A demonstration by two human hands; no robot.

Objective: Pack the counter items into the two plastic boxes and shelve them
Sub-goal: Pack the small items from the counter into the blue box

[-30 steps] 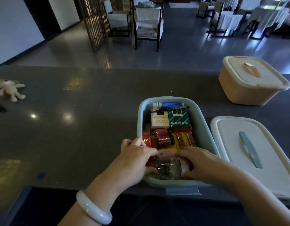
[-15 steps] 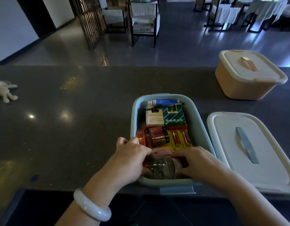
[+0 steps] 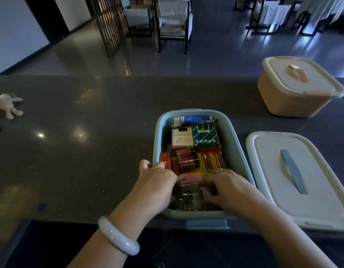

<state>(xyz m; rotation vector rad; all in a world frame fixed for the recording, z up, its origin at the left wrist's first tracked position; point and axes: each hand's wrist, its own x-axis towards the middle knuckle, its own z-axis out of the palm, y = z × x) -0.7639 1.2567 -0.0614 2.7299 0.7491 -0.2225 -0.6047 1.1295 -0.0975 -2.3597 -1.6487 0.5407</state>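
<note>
Blue plastic box (image 3: 242,151) sits open at the tabletop's (image 3: 90,151) near edge, both hands inside
The left hand (image 3: 157,186) and right hand (image 3: 225,188) curl around a glass jar (image 3: 188,198) lying at the box's near end, beside batteries (image 3: 186,161) and cartons; its white lid (image 3: 294,175) lies just right, and the lidded peach box (image 3: 294,88) stands farther back
</note>
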